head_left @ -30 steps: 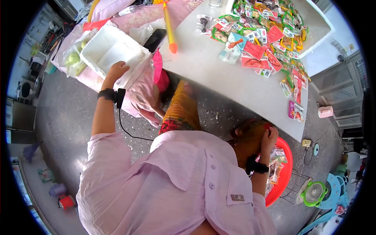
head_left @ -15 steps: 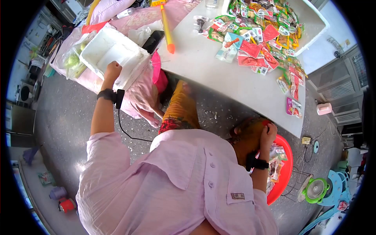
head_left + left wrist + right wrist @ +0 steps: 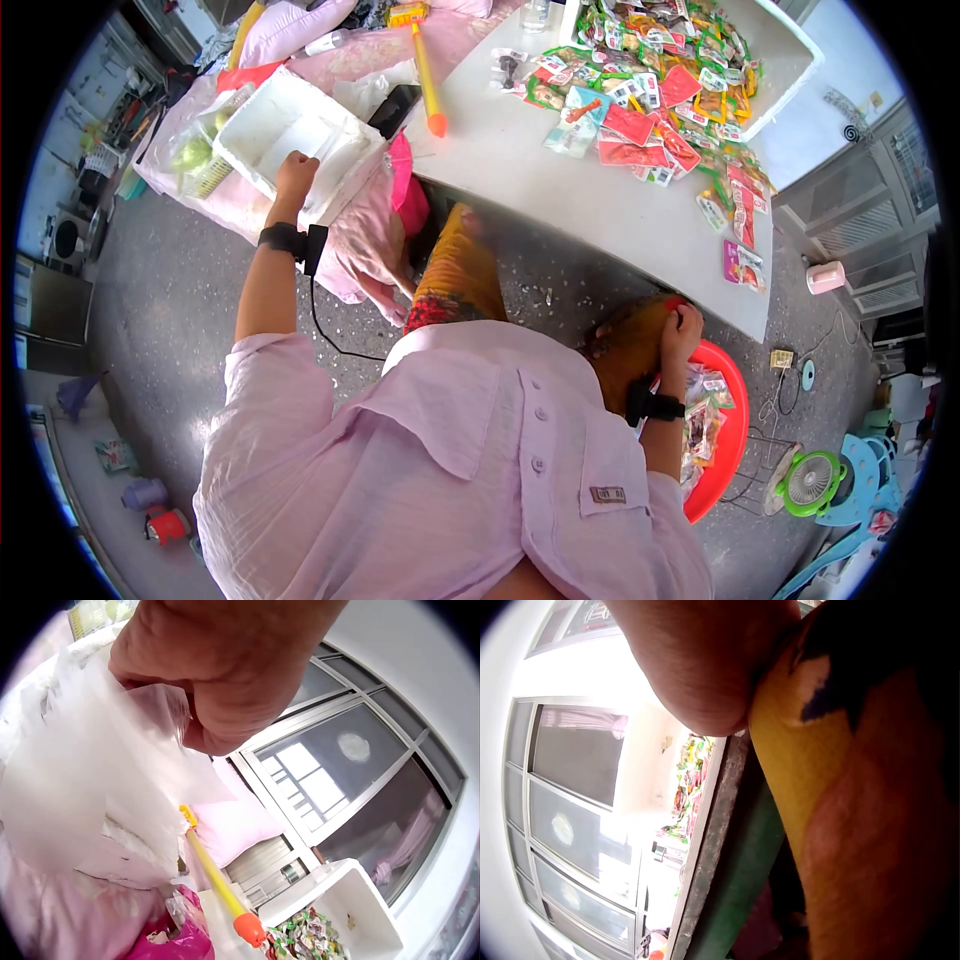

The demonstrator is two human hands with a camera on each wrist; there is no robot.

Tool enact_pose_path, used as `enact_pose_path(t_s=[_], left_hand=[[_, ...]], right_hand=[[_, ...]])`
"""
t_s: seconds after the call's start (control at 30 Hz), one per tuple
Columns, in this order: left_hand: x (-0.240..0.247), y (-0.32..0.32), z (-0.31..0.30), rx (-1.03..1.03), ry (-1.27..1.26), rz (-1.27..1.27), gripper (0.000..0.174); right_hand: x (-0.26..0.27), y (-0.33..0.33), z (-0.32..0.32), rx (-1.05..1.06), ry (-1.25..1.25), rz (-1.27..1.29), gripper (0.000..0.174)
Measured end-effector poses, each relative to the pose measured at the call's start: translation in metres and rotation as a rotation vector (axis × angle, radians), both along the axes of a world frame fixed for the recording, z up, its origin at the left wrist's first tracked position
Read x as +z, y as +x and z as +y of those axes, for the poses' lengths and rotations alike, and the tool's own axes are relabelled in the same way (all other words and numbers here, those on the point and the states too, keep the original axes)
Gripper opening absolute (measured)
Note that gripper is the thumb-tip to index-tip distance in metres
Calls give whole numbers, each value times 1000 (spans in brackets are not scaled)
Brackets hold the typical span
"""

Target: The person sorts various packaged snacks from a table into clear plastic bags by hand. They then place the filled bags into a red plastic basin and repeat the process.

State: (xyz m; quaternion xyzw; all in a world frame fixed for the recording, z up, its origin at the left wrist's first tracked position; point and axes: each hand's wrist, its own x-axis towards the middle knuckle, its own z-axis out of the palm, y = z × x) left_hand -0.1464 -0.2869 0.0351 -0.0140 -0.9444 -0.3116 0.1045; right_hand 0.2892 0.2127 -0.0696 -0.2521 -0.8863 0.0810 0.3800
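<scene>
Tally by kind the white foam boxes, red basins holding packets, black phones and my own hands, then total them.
White foam boxes: 2
Red basin: 1
Black phone: 1
Hands: 2
Total: 6

Film: a thin, translucent whitish sheet (image 3: 112, 765), soft and creased. You pinch its upper end in your left hand (image 3: 296, 178); from there it spreads and hangs loose, blurred in the left wrist view. Whether it is a bag or a single sheet, you can't tell.

Box: white foam (image 3: 265, 115), open-topped, thick-walled, rectangular, rim rough in places. It lies at the near edge of the pink cover (image 3: 455, 45), turned so one corner points roughly at you. Your left hand is over its near side, by that corner. Whitish material shows inside; its outline is unclear.
</scene>
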Motion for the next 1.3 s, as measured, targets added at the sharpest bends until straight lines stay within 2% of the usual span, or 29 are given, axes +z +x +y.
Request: enact_pose_path(t_s=[0.2,0.37,0.5,0.73,0.87,0.9,0.93,1.03,1.07,1.3], left_hand=[[12,16,18,-4,-272,235,14],[5,33,34,-15,-380,21,22],[-10,41,42,-109,-384,98,23],[40,49,96,-292,-48,364,17],[37,68,148,-407,28,347,17],[23,72,162,-470,74,300,17],[10,79,179,-449,39,226,16],[-33,95,222,-549,-1,265,16],[-41,106,234,-527,-22,258,14],[-67,113,268,-544,-116,557,8]], right_hand=[[2,3,-1,1,-29,23,14],[2,5,0,7,-44,42,14],[4,7,-1,24,-43,47,14],[7,9,1,20,-60,52,13],[10,6,-5,4,-93,50,13],[11,6,-5,2,-101,50,13],[11,7,-5,1,-110,50,13],[12,11,-5,-5,-98,54,13],[12,11,-5,-4,-88,54,13],[15,17,-5,29,-70,54,14]])
